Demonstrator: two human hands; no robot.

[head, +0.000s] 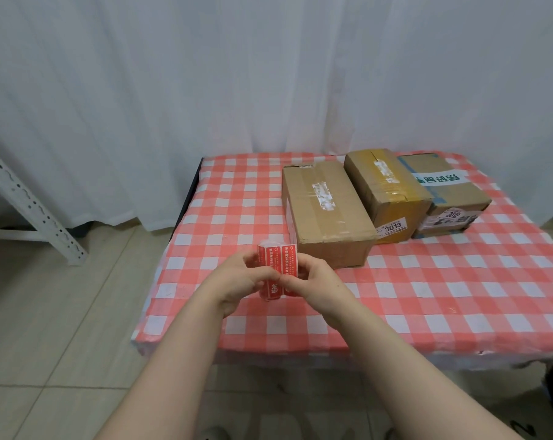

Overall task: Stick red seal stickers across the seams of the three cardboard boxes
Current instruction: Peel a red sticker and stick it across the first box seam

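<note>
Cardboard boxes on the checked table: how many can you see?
3, in a row: plain brown cardboard box nearest, yellowish taped box in the middle, blue-taped box with a green-lettered label far right. None looks hidden.

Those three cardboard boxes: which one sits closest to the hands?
The plain brown box, leftmost in the row. The other two, one yellow-taped and one with green lettering, sit farther back and right.

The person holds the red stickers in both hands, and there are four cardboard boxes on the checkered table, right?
Not quite: the head view shows three brown cardboard boxes, not four, on the red-and-white checkered table. Both hands, left and right, do hold the red seal stickers.
</note>
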